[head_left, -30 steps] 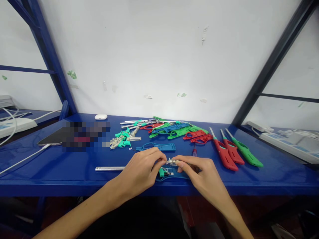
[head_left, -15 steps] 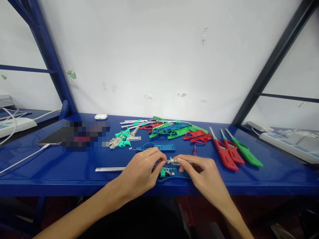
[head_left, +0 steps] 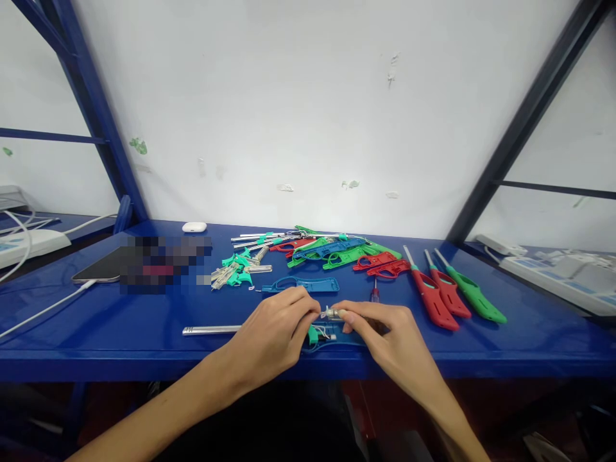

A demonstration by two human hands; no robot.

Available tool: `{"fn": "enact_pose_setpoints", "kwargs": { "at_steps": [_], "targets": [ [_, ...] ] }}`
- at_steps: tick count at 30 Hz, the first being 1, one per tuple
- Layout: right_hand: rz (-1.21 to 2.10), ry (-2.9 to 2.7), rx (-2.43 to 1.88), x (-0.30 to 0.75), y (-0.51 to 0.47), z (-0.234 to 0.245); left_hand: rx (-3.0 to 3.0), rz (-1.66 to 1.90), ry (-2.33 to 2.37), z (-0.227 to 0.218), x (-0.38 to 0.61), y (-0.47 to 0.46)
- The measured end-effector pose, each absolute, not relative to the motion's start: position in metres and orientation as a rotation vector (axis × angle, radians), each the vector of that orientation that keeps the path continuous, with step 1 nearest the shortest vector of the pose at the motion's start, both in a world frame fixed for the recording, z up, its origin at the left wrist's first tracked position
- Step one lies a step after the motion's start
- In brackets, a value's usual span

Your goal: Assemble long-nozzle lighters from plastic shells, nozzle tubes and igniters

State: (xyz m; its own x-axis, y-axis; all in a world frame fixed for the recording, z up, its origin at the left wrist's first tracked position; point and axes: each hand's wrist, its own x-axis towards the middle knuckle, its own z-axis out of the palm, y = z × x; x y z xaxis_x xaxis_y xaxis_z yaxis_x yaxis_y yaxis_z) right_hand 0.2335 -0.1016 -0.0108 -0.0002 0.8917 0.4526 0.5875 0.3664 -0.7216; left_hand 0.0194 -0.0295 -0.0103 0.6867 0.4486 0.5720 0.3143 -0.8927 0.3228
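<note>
My right hand pinches a clear lighter fuel tank, its metal valve end pointing left. The fingertips of my left hand are closed together at that valve end, on a small part mostly hidden by the fingers. Below both hands lies a blue lighter handle half holding a green trigger and white wires. From its left side a silver lighter tube runs out beneath my left hand. Just beyond the hands rests another blue handle half.
Green triggers with clear tanks are piled left of centre. Behind are mixed handle halves. A screwdriver and whole lighters, red and green, lie right. A phone and white earbud case sit left.
The fuel tank in my right hand has turned slightly, showing more of its valve end. Both hands stay nearly in place.
</note>
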Motion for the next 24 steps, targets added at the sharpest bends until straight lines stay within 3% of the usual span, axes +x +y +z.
{"fn": "enact_pose_setpoints", "kwargs": {
  "at_steps": [24],
  "targets": [
    [0.347, -1.761, -1.283, 0.2359, -0.1017, -0.014, 2.645, 1.008, 0.597, -0.0075, 0.0185, -0.0315]
  ]
}}
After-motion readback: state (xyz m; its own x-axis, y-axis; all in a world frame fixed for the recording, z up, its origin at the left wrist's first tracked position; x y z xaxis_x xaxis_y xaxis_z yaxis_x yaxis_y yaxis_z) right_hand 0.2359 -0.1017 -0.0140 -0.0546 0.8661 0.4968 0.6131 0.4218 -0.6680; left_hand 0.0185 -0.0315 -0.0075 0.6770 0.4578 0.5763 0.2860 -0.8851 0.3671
